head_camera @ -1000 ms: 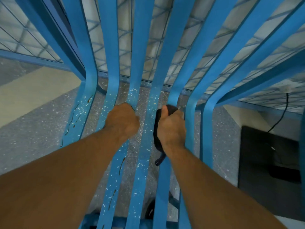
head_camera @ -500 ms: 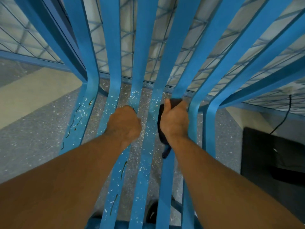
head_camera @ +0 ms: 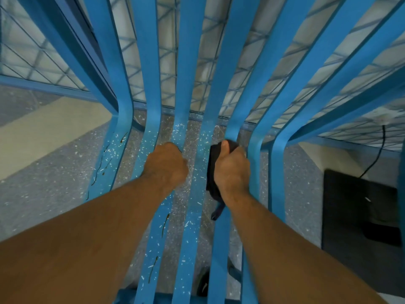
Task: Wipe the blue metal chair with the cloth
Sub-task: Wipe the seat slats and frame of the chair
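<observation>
We are in the middle of the wiping itself, working down one slat of the blue metal chair [head_camera: 151, 62]. Our right hand [head_camera: 232, 170] has its fingers closed round the dark cloth [head_camera: 210, 172], which is wrapped about a slat right of centre, just near of where the slats bend. The thumb lies along the top, and a loose tail of cloth hangs below the wrist. Our left hand [head_camera: 165, 165] is a fist curled round another slat two over to the left, holding the chair steady, as we judge it. One bare slat [head_camera: 197, 172] runs between the two hands. The fingertips of both hands are hidden under the slats.

Much is left to do. White flecks [head_camera: 175, 130] dot most of the slats, and dark streaks [head_camera: 99, 163] run down the left ones. Beyond the bend the paint looks cleaner.

Next, we think, the cloth should slide along its slat with the grip kept snug, so that both faces are rubbed. Then we shift to the neighbouring slat. The left hand must hold firm so the frame does not swing. The streaks will likely want harder rubbing than the flecks.
</observation>
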Demonstrator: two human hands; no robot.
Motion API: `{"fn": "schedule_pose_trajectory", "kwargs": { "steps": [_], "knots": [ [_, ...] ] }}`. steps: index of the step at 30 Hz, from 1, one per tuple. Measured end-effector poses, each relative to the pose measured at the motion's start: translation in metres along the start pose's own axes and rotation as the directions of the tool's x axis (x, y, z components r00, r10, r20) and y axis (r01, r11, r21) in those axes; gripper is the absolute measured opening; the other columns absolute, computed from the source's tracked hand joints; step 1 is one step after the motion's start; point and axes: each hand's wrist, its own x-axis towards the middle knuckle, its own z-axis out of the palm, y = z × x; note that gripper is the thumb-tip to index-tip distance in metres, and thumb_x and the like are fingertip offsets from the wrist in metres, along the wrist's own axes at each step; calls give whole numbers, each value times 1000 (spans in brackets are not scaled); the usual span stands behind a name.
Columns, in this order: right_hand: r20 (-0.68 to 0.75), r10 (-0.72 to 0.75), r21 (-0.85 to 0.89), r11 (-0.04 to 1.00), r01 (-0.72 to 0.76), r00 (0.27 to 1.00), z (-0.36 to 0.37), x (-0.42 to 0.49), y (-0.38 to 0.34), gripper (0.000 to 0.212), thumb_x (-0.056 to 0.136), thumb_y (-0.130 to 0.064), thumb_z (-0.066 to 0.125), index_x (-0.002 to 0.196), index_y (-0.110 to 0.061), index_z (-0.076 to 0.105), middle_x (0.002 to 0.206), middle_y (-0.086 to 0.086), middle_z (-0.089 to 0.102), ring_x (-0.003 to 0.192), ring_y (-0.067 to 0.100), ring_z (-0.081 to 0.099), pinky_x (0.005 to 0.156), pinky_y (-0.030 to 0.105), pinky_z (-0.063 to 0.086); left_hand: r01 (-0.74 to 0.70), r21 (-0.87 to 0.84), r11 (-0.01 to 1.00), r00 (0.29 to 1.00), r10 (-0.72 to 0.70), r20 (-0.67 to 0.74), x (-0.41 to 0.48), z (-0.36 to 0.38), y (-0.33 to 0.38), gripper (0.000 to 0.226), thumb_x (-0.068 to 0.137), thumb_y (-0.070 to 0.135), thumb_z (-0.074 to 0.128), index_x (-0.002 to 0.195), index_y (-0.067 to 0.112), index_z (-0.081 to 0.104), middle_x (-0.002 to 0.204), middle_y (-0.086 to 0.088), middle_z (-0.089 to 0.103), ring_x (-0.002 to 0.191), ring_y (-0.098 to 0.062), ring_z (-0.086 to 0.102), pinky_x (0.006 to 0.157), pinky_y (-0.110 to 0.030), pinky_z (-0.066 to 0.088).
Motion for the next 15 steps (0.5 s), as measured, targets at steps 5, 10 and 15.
{"fn": "schedule_pose_trajectory", "kwargs": {
  "steps": [5,10,15],
  "knots": [
    [-32,-61,-31,998,60,998,0,-52,32,32,101,-46,33,108,-17,45,78,-8,44,70,15,44,63,28,35,0,55,998,1000,1,-17,0,0,0,25,92,19,62,75,11,46,77,-3,54,70,-18,53,54,-26,41],
    [-1,-63,-34,997,63,998,4,-110,76,44,97,-45,44,134,-21,42,115,0,61,102,23,61,86,36,51,-7,58,998,1000,8,-21,-2,-1,-1,29,91,17,63,69,11,44,74,-4,54,68,-19,55,48,-25,40],
    [38,34,-30,999,-33,999,0,-104,69,30,96,-51,44,106,-23,43,90,-4,59,87,23,63,76,36,53,-7,39,999,1000,7,-7,-15,-1,-7,26,95,33,59,85,11,47,80,-4,52,76,-23,54,64,-31,45]
  ]
}}
